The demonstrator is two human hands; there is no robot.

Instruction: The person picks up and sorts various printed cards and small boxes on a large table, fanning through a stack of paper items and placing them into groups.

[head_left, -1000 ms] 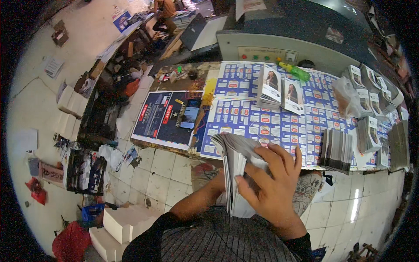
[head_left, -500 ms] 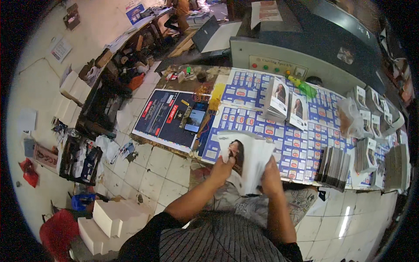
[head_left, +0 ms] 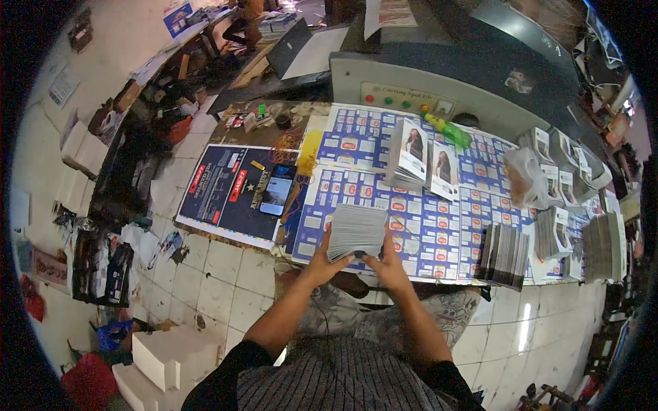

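Between my two hands is a thick stack of printed cards (head_left: 358,231), its layered edges facing up at the table's front side. My left hand (head_left: 327,266) grips the stack's left side, thumb along the near edge. The right side is clasped by my right hand (head_left: 389,266), its thumb also at the near edge. Beyond the stack, two piles of cards with a picture of a long-haired person lie side by side, a left pile (head_left: 409,154) and a right pile (head_left: 443,169).
Blue printed sheets (head_left: 428,226) cover the table. To the left are a phone (head_left: 276,190) and a dark poster (head_left: 223,185). A green bottle (head_left: 454,133) lies behind the piles. Rightward stand a row of cards on edge (head_left: 504,255), a plastic bag (head_left: 526,178) and more bundles (head_left: 603,246).
The cards, fanned and tilted with a picture showing, are now squared into one block with edges up. Both hands have come closer together. The whole view has shifted slightly.
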